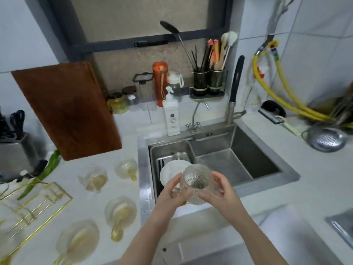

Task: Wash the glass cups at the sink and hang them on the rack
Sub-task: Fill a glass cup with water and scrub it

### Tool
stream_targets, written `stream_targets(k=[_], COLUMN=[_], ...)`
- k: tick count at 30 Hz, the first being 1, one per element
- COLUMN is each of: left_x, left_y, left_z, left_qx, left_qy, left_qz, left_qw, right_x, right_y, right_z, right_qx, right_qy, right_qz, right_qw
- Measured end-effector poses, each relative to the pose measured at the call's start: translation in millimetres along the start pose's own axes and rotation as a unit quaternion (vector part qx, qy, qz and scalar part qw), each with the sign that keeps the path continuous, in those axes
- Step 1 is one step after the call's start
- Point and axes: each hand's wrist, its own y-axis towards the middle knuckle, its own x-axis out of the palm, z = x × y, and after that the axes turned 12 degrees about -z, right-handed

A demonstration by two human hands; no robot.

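I hold a textured glass cup [196, 178] over the front left of the steel sink [267, 159], its mouth facing up toward me. My left hand [172, 194] grips its left side and my right hand [219, 190] grips its right side. Several more glass cups with gold handles lie on the white counter to the left, among them one cup [120, 211] near the sink edge and another cup [127, 167] farther back. The gold wire rack [34, 207] stands at the far left of the counter.
A white plate [170, 173] sits in the sink's left basin. A soap bottle [171, 115] and the tap [194, 119] stand behind the sink. A brown cutting board [66, 109] leans on the wall; a knife block [15, 148] stands left, and a metal strainer [326, 139] lies right.
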Motion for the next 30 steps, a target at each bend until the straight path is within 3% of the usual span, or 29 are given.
stream_targets(k=[6, 12, 16, 21, 30], left_x=[61, 88, 88, 80, 57], left_y=[40, 83, 120, 168, 232], left_z=[3, 12, 17, 29, 29], left_qx=[-0.019, -0.021, -0.003, 0.000, -0.034], left_qy=[-0.012, 0.078, 0.119, 0.032, 0.035], left_qz=[-0.011, -0.029, -0.023, 0.013, 0.051], left_qw=[1.000, 0.996, 0.993, 0.999, 0.998], right_x=[-79, -106, -121, -139, -160], right_y=[-16, 3, 29, 73, 124], right_z=[17, 25, 20, 22, 37], right_qx=[0.017, 0.034, 0.024, 0.049, 0.096], right_qy=[-0.024, 0.003, 0.000, 0.041, 0.056], right_qz=[0.023, 0.081, 0.077, 0.076, 0.079], right_qw=[0.999, 0.996, 0.997, 0.995, 0.991])
